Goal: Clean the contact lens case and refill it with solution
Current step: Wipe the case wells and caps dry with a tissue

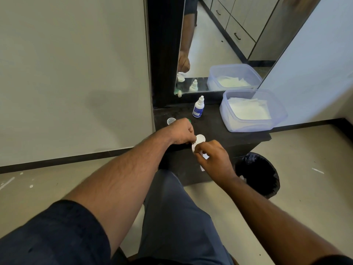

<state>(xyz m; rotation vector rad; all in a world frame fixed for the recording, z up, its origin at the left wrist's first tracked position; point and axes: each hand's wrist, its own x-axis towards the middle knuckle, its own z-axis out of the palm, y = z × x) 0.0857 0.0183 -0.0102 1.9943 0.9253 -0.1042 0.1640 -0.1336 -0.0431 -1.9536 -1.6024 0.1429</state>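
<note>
A white contact lens case (200,139) hangs just above the front edge of the dark counter (214,131). My left hand (181,131) pinches its near-left end. My right hand (213,156) holds a small white tissue (204,155) pressed into the case's lower well. A loose clear cap (171,120) lies on the counter behind my left hand, and a sliver of a green cap (189,120) shows beside it. The small solution bottle (198,107) with a white nozzle and blue label stands upright at the back, untouched.
A clear plastic tub (248,125) holding white tissues sits on the right of the counter. A mirror (219,44) rises behind. A bin with a black liner (257,175) stands on the floor to the right. A wall closes the left side.
</note>
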